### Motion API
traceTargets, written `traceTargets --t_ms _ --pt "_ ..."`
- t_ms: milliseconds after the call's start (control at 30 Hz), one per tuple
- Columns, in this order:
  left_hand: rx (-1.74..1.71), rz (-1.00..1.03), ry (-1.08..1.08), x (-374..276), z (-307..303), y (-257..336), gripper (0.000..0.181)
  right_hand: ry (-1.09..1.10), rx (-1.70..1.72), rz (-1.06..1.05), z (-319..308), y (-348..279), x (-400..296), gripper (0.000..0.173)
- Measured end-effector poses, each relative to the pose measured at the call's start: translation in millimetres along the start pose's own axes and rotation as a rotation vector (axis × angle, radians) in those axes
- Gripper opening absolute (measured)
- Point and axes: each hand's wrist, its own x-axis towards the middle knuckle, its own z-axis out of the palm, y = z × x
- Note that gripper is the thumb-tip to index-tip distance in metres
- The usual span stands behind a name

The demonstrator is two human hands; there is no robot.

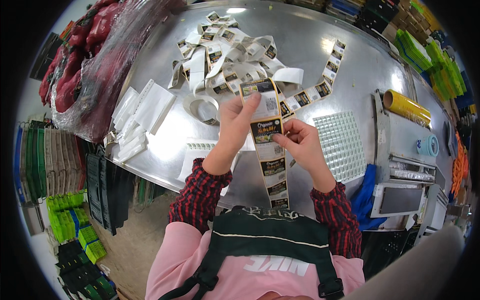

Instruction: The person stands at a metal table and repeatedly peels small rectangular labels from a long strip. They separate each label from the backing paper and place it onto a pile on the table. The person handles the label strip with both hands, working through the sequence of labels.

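A long strip of printed labels (pixel 272 168) hangs between my hands and trails down toward my green apron. My left hand (pixel 236 122) grips its upper part, with the thumb lying across a label. Lower down, my right hand (pixel 304 144) pinches the strip's right edge between thumb and finger. The labels are black and white with orange borders and bear writing. Beyond my hands lies a tangled heap of label strips (pixel 228 56) on a metal table (pixel 300 26). One printed tail (pixel 332 67) of strip reaches out to the right.
A sheet of small clear stickers (pixel 341 146) lies right of my right hand. Clear plastic bags (pixel 150 108) lie at left. A film wrapping machine (pixel 405 150) stands at right with a yellow film roll (pixel 407 107) on it. Wrapped red net sacks (pixel 86 63) crowd the far left.
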Motion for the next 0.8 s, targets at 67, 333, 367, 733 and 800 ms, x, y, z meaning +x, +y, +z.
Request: traceTargets --t_ms 67,333,367,733,800 --pt "-0.010 0.052 0.019 12.2 0.3 20.2 0.028 0.075 0.102 -0.014 -4.8 -14.3 0.8 0.013" --pt "0.199 0.179 -0.018 6.5 5.2 42.1 0.030 0.169 0.290 -0.390 1.2 -86.3 19.3 0.025" --pt "0.195 0.184 -0.023 5.0 7.0 44.0 0.029 0.167 0.247 -0.394 5.2 -88.2 21.3 0.025" --pt "0.095 0.290 -0.095 -3.0 16.7 51.7 0.027 0.148 -0.059 -0.355 14.6 -89.0 29.3 0.012" --pt "0.037 0.269 -0.116 3.3 16.7 58.2 0.028 0.059 -0.027 -0.308 12.9 -89.1 28.2 0.007"
